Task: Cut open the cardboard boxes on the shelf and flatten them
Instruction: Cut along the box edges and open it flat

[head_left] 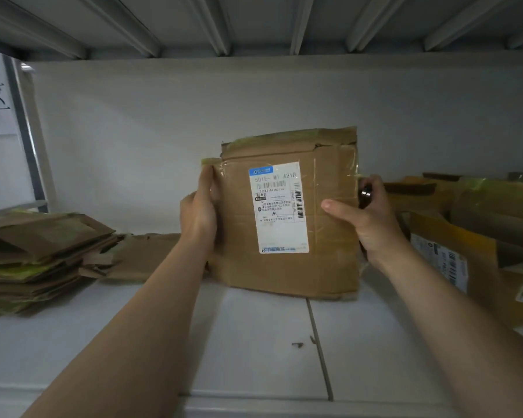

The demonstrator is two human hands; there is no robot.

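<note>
While the box [287,212] stands on edge on the shelf [254,342], left hand [198,212] grips its left side and right hand [366,218] pinches its right side, fingers also curled round a dark tool [365,196]; probably steadying it for cutting.

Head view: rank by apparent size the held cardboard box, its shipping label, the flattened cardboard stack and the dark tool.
1. cardboard box
2. flattened cardboard stack, cropped by the frame, so unsure
3. shipping label
4. dark tool, mostly hidden in the right hand
</note>
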